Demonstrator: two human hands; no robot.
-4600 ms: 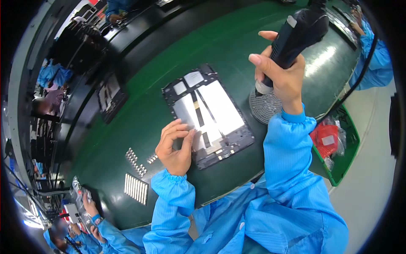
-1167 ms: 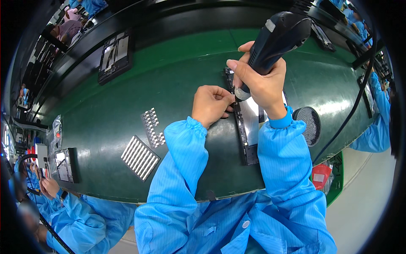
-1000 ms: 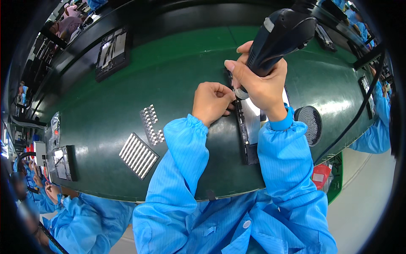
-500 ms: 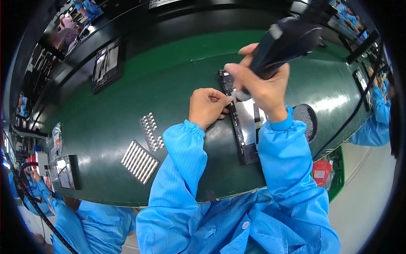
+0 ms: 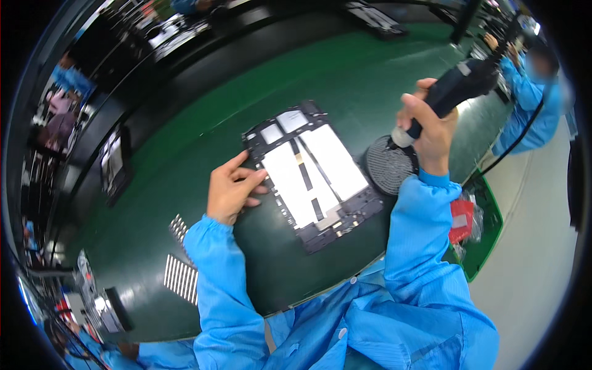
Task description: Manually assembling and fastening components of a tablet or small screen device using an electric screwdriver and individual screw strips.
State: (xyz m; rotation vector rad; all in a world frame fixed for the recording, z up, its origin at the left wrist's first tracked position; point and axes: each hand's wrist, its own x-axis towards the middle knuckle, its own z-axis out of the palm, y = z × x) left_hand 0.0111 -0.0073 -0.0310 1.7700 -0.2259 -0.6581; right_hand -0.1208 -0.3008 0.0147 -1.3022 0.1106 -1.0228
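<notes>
An opened tablet [image 5: 338,161], with black frame parts and two large bright battery panels, lies tilted on the green table. My left hand [image 5: 229,188] grips its left edge, index finger and thumb at the frame. To the right of the tablet, my right hand [image 5: 435,132] is wrapped round a black electric screwdriver [image 5: 459,89] with a pale collar near its tip. The tip points down over a round dark screw tray [image 5: 385,169] covered in small holes; whether a screw is on the bit is too small to tell.
Left of my left arm lie a sheet of white strips [image 5: 180,279] and a sheet of small parts [image 5: 178,229]. More devices rest at the far left [image 5: 114,161] and back [image 5: 373,18]. A green bin [image 5: 487,228] with red bags sits at the right. A cable hangs right; co-workers sit nearby.
My right hand has carried the screwdriver from the tablet to the screw tray on the right. The view has turned, so the tablet shows more fully; my left hand stays at its left edge.
</notes>
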